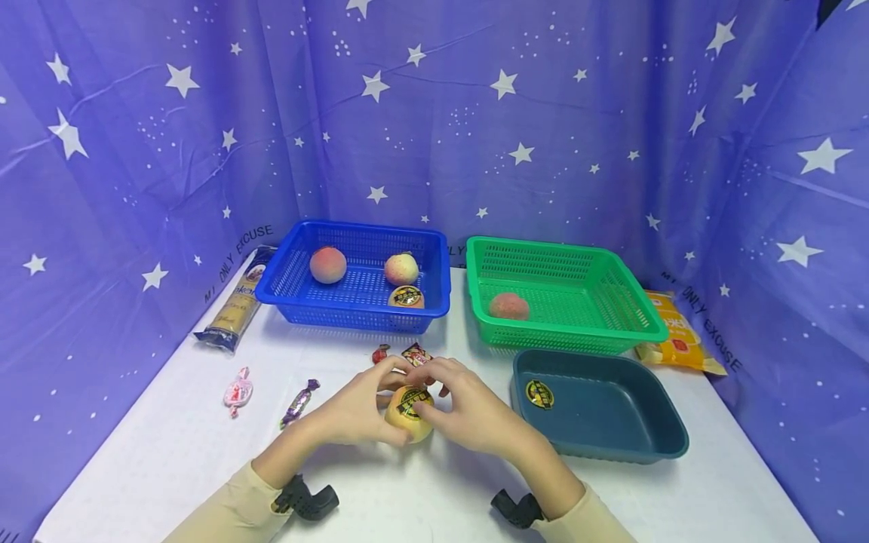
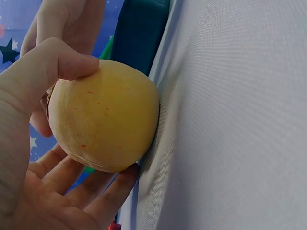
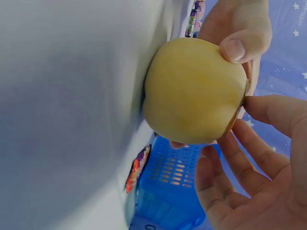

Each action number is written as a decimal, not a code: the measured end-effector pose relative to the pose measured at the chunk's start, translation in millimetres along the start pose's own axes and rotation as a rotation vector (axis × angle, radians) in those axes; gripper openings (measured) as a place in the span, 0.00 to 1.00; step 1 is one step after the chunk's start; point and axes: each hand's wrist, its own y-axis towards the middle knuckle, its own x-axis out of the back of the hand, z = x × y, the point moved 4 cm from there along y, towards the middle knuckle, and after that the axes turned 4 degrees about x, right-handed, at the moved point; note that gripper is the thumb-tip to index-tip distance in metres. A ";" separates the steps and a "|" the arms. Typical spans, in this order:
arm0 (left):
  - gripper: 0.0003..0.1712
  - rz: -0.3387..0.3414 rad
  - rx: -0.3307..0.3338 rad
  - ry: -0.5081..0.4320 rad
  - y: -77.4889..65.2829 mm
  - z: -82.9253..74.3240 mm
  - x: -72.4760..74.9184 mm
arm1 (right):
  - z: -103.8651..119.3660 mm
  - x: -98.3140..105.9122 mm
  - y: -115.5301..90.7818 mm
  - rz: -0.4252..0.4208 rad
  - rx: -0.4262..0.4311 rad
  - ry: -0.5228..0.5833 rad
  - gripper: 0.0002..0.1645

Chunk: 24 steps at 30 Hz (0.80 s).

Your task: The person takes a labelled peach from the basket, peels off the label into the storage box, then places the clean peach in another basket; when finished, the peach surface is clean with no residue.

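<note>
Left hand [image 1: 360,407] grips a yellow peach [image 1: 416,431] on the white bench [image 1: 387,494], nearer than the blue basket [image 1: 360,318]. Right hand [image 1: 478,411] pinches the round label [image 1: 409,402] atop the peach. Teal tray [image 1: 597,422], right, contains a similar sticker [image 1: 539,394].

Behind the flat white tabletop [image 1: 414,501], and along its left and right sides, hangs a violet-blue fabric curtain [image 1: 462,136] printed with white stars [image 1: 504,84] and dots. Black capital lettering [image 1: 256,234] edges the tabletop; soft light brightens its surface.
</note>
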 end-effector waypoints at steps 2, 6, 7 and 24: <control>0.48 -0.004 -0.002 0.005 -0.3 0.7 0.3 | 2.4 0.5 0.7 0.010 0.000 -0.006 0.20; 0.48 -0.009 -0.005 0.009 -0.5 1.0 0.0 | 7.7 2.7 2.2 0.022 -0.012 0.008 0.20; 0.47 -0.009 -0.007 0.009 -0.4 0.8 -0.2 | 8.6 3.7 2.3 0.018 -0.021 0.014 0.19; 0.41 -0.050 -0.020 0.079 -0.5 0.6 -1.1 | 20.5 42.7 -23.6 0.156 -0.093 0.015 0.12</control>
